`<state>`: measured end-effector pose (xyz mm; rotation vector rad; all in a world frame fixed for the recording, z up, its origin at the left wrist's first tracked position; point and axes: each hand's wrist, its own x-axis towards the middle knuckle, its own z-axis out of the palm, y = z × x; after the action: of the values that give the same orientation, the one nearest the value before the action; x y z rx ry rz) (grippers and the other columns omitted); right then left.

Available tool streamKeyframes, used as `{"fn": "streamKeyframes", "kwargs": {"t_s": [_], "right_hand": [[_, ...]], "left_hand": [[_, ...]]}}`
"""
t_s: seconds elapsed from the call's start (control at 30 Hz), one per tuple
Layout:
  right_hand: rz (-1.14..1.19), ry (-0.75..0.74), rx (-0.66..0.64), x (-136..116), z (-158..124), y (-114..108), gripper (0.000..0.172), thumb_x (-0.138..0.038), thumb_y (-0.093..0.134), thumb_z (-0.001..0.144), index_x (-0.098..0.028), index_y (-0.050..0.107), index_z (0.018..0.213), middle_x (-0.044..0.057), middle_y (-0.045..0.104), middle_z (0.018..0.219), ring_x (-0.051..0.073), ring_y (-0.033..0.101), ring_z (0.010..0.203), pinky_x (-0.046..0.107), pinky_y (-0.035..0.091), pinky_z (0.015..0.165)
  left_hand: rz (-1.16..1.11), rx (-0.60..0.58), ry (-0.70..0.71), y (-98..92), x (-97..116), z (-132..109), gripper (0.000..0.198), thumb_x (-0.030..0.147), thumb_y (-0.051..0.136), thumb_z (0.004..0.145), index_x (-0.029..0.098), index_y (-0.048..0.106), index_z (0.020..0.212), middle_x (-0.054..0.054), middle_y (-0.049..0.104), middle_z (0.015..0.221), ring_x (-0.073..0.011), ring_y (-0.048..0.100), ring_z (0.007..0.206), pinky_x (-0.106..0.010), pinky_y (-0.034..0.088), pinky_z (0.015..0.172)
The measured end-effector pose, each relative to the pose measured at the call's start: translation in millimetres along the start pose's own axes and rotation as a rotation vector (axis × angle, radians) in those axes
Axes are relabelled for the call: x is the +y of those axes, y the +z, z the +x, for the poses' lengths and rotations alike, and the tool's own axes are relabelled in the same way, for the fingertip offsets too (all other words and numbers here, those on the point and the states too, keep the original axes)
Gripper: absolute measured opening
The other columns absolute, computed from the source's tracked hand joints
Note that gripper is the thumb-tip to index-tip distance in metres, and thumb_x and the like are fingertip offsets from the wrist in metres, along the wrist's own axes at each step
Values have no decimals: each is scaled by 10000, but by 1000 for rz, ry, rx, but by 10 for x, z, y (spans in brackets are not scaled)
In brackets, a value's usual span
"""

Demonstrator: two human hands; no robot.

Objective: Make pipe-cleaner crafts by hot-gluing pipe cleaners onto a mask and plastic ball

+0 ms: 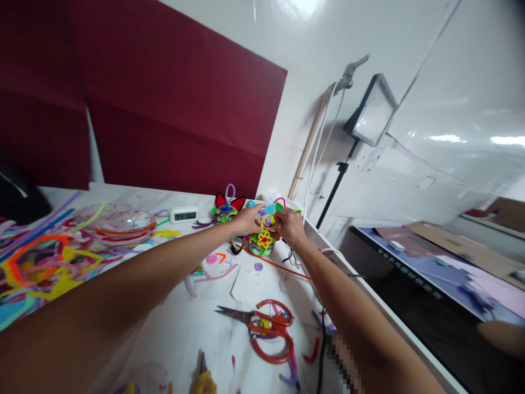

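Observation:
At the far end of the table, several colourful pipe-cleaner ornaments stand together. My left hand (247,220) grips the left side of one purple, blue and yellow pipe-cleaner ornament (268,221). On its other side my right hand (289,225) is closed with bent fingers, pinching its edge; the fingertips are partly hidden. Just below the hands sits a green ornament with a yellow flower (263,241). To the left stands another ornament with red-and-black ears (227,208) and a purple loop on top.
Large red-handled scissors (272,331) lie open on the table, near a yellow-handled tool (204,377). Loose pipe cleaners (45,257) heap up at left, beside clear plastic lids (123,221) and a small white digital clock (184,214). A black cable (322,345) runs along the right.

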<state>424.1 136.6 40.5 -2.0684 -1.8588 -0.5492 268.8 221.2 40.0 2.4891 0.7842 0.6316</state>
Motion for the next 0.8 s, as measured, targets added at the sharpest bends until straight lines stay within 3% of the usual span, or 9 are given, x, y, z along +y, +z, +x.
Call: {"fn": "streamKeyframes", "kwargs": {"t_s": [0.1, 0.2, 0.33, 0.5, 0.8], "right_hand": [[-26, -1, -7, -3, -3, -10, 198, -310, 552, 939, -150, 635, 1022, 44, 664, 993, 171, 642, 900, 375, 535, 807], [-47, -13, -12, -6, -8, -24, 217, -306, 543, 945, -164, 621, 1088, 50, 659, 1037, 174, 643, 912, 377, 534, 812], [-81, -24, -29, -5, -18, -31, 216, -321, 542, 945, -158, 629, 1056, 48, 663, 1017, 172, 644, 897, 378, 533, 807], [-110, -27, -39, -10, -33, -30, 223, -344, 540, 943, -151, 636, 1000, 44, 665, 987, 168, 641, 885, 375, 526, 807], [-119, -16, -18, -40, -45, -12, 228, -349, 532, 947, -148, 638, 954, 38, 667, 954, 158, 639, 853, 359, 523, 789]], "left_hand": [[9, 6, 12, -3, 6, -5, 856, 124, 751, 663, 162, 367, 1427, -2, 750, 849, -205, 695, 890, -298, 506, 858], [20, -5, 36, -13, 27, -20, 777, 113, 728, 672, 172, 438, 1390, 8, 756, 848, -210, 699, 898, -283, 508, 832], [44, -16, 58, -19, 47, -42, 555, 151, 698, 761, 154, 543, 1294, -23, 739, 905, -213, 690, 894, -359, 521, 845], [73, 13, 55, -2, 20, -49, 624, 78, 666, 676, 183, 590, 1286, 10, 750, 829, -196, 700, 845, -251, 504, 782], [105, 36, 95, -10, 20, -74, 537, 127, 626, 688, 211, 657, 1217, 0, 741, 804, -219, 687, 824, -257, 478, 732]]}}
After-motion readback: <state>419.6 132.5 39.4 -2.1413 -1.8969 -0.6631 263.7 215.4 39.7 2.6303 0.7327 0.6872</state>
